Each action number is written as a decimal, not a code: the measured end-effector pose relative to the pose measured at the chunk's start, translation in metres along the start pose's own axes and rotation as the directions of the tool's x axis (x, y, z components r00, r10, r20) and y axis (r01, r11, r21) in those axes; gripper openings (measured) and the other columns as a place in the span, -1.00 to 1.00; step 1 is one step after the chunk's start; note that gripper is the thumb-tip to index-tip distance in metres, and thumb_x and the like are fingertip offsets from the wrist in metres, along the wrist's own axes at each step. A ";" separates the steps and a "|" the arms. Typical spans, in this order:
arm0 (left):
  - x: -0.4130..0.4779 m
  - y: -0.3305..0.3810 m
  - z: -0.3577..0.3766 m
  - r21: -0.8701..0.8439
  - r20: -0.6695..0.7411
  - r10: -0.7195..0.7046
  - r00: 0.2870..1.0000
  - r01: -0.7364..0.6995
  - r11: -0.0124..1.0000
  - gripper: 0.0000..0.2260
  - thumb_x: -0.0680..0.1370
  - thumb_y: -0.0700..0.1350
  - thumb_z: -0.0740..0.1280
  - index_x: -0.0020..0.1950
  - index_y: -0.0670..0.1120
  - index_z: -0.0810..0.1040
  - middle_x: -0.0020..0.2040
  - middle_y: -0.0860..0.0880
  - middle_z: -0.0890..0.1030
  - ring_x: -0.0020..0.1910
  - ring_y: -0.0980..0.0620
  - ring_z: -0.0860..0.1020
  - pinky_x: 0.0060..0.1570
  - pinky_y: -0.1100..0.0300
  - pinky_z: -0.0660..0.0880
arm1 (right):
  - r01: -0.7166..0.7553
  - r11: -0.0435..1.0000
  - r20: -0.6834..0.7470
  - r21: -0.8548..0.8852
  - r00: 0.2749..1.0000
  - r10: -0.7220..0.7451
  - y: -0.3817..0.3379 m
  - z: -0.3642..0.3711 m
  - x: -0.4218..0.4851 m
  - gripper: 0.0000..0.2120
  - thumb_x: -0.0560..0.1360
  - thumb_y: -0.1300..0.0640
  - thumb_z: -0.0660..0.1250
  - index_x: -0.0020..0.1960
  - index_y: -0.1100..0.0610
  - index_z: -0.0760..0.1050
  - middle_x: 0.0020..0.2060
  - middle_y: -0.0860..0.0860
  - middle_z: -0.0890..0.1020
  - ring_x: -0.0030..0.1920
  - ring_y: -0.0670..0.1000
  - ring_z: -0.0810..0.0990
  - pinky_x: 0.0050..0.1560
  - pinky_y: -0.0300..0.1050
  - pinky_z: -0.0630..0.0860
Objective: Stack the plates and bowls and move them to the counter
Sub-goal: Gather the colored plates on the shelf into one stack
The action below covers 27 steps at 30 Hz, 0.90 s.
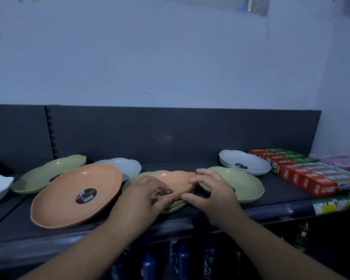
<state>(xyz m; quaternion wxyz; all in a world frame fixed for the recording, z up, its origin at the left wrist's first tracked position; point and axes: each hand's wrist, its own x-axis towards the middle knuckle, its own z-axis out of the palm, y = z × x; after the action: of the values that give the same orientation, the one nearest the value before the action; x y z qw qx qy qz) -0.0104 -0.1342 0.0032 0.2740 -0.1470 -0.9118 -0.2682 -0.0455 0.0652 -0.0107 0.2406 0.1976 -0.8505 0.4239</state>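
Lower centre: the left hand and right hand pinch the rims of an orange dish with their fingers, seating it on a green stack on the shelf. Step: stacking. Next, I judge: release, then gather the large orange plate at left, the green dish at right, and the white bowls beyond.

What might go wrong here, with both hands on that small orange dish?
The small orange dish sits atop a green stack, held only by the fingers of each hand; it might slip. The large orange plate looks tilted, near the shelf edge; a nudge from the left hand might tip it off.
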 end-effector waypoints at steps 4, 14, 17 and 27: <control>0.009 0.027 0.007 -0.001 -0.032 0.052 0.998 -0.052 0.999 -0.74 0.44 0.18 0.37 0.09 0.14 0.60 0.07 0.23 0.53 0.05 0.24 0.49 0.05 0.36 0.40 | -0.055 0.996 -0.100 -0.067 0.994 0.048 0.016 -0.028 0.006 -0.75 0.35 -0.02 0.54 -0.16 -0.28 0.49 0.13 -0.17 0.52 0.13 -0.24 0.46 0.06 -0.51 0.24; 0.031 0.098 0.100 -0.100 0.111 0.118 0.987 -0.107 0.989 -0.57 0.52 0.07 0.31 0.39 0.09 0.36 0.36 0.16 0.32 0.33 0.20 0.32 0.31 0.38 0.21 | -0.270 0.918 -0.098 -0.289 0.963 0.253 0.087 -0.099 0.008 -0.59 0.41 0.05 0.48 0.24 0.02 0.54 0.25 -0.03 0.49 0.27 -0.04 0.45 0.18 -0.32 0.24; 0.037 0.105 0.124 -0.004 0.193 -0.017 0.981 0.019 1.000 -0.44 0.54 0.14 0.24 0.50 0.08 0.16 0.53 0.06 0.06 0.50 0.04 0.07 0.46 0.23 0.05 | -0.263 0.912 -0.050 -0.314 0.964 0.261 0.102 -0.108 0.008 -0.53 0.43 0.02 0.47 0.31 0.03 0.49 0.29 -0.04 0.46 0.27 -0.09 0.42 0.10 -0.41 0.19; 0.045 0.114 0.155 0.094 0.260 -0.273 0.926 0.257 0.962 -0.30 0.49 0.26 0.25 0.53 0.10 0.03 0.56 0.06 -0.17 0.52 -0.16 -0.17 0.47 0.01 0.01 | -0.316 0.910 0.053 -0.267 0.939 0.341 0.119 -0.114 0.010 -0.43 0.45 -0.03 0.43 0.43 -0.01 0.38 0.35 -0.02 0.48 0.33 -0.03 0.42 0.25 -0.24 0.29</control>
<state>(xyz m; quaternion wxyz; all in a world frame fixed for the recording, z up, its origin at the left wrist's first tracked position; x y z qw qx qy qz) -0.0647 0.0524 -0.0329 0.1122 -0.0498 -0.9595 -0.2534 -0.0906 0.2242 -0.0196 0.1470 0.0397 -0.9297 0.3353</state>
